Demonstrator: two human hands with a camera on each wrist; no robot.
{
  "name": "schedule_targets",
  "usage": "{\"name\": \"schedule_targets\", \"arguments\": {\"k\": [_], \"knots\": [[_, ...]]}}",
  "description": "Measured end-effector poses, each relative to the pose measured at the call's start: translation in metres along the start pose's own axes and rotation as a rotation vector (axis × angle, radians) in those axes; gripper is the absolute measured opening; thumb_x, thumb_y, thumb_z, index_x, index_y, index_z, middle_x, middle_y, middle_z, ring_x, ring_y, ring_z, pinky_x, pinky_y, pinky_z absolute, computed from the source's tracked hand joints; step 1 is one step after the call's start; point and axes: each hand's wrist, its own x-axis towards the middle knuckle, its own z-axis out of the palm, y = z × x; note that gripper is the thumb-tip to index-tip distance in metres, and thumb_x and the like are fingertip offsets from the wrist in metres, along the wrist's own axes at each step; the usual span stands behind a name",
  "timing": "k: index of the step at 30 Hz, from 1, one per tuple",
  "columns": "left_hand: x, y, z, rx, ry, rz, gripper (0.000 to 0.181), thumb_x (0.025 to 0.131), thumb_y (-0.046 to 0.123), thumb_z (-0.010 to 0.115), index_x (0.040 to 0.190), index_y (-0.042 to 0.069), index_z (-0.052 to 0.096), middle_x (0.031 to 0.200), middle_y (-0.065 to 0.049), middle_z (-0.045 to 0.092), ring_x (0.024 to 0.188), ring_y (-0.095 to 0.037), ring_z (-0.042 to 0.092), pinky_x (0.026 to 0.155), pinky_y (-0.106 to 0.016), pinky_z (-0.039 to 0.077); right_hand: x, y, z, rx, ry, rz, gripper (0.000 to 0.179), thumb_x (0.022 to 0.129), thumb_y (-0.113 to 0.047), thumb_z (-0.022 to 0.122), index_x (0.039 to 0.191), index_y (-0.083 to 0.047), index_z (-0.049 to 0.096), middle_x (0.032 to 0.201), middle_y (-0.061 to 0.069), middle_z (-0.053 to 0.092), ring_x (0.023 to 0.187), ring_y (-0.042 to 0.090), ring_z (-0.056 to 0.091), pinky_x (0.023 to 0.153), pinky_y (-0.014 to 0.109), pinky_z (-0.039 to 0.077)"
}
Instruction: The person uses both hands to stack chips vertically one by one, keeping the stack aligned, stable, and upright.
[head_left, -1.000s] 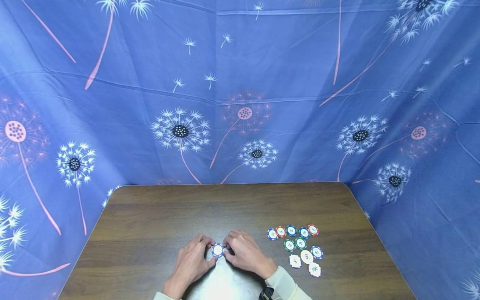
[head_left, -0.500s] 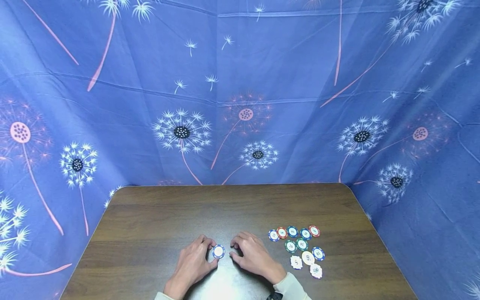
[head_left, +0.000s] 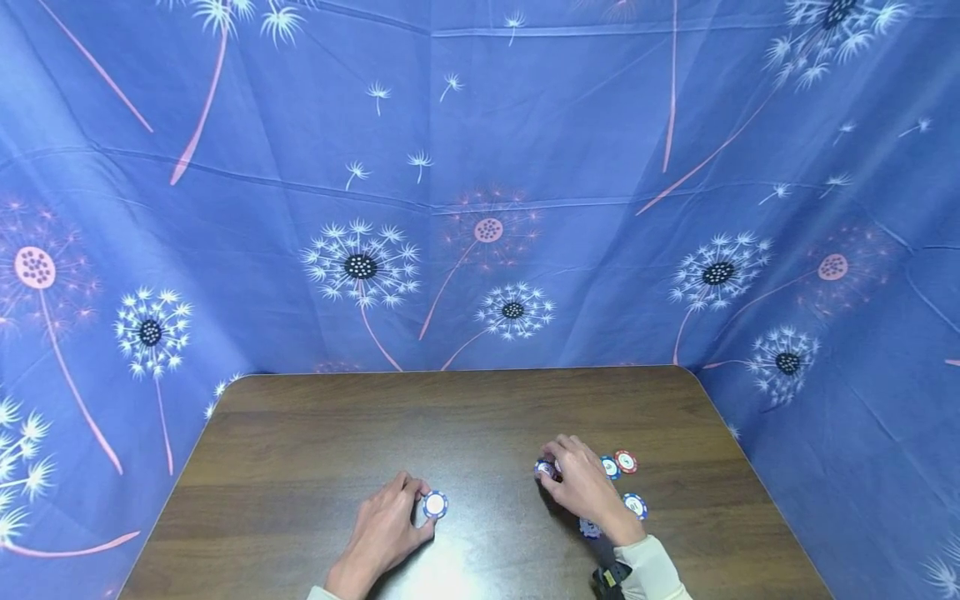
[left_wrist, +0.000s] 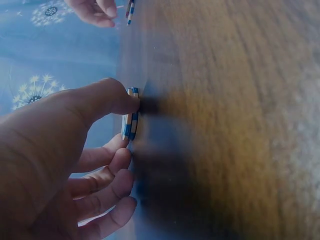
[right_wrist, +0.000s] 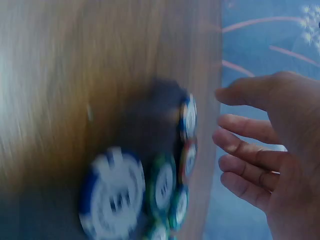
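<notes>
My left hand (head_left: 386, 517) pinches a short stack of blue-and-white poker chips (head_left: 435, 504) between thumb and forefinger on the wooden table. The left wrist view shows the stack (left_wrist: 131, 117) edge-on, with the thumb on one side and the other fingers below. Over the group of chips on the right is my right hand (head_left: 588, 483), its thumb and fingertips close above a blue-and-white chip (head_left: 545, 469). In the right wrist view the fingers are spread apart, with nothing between them and the blue chip (right_wrist: 189, 116) just past their tips. Several chips lie hidden under this hand.
A red chip (head_left: 626, 461) and a blue chip (head_left: 611, 467) lie beyond the right hand. Another blue chip (head_left: 634, 505) and a shaded white chip (head_left: 590, 527) lie nearer the wrist. Blue dandelion-print cloth (head_left: 480, 150) hangs behind the wooden table (head_left: 337, 417).
My right hand has left the chip stack and moved right, over the loose chips. My left hand stays in place, still pinching the stack.
</notes>
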Motion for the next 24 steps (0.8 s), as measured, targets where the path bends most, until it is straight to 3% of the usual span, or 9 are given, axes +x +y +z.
{"name": "schedule_targets", "arguments": {"k": [6,15,24], "knots": [[-0.001,0.000,0.001,-0.013,0.006,-0.001,0.037,0.069,0.032,0.091,0.099,0.020,0.073,0.092,0.009,0.058,0.077,-0.019,0.067,0.061,-0.036,0.053,-0.002,0.022,-0.014,-0.040,-0.045,-0.017,0.030,0.078,-0.015,0.090,0.103,-0.009,0.076,0.096,0.001,0.064,0.090,0.021,0.059,0.080,0.043,0.052],[-0.002,-0.001,0.002,-0.021,0.026,0.013,0.038,0.068,0.032,0.091,0.098,0.020,0.072,0.091,0.010,0.057,0.077,-0.017,0.067,0.061,-0.036,0.052,-0.002,0.034,-0.022,-0.091,-0.187,0.048,0.038,0.077,-0.017,0.093,0.108,-0.005,0.075,0.100,0.003,0.060,0.096,0.027,0.057,0.086,0.048,0.050],[-0.002,-0.002,0.001,-0.030,0.023,0.007,0.038,0.068,0.032,0.092,0.098,0.019,0.072,0.091,0.010,0.057,0.077,-0.015,0.066,0.062,-0.035,0.053,-0.001,0.035,-0.021,-0.084,-0.158,0.043,0.033,0.076,-0.018,0.093,0.099,-0.006,0.074,0.095,0.002,0.059,0.093,0.028,0.058,0.085,0.048,0.051]]}}
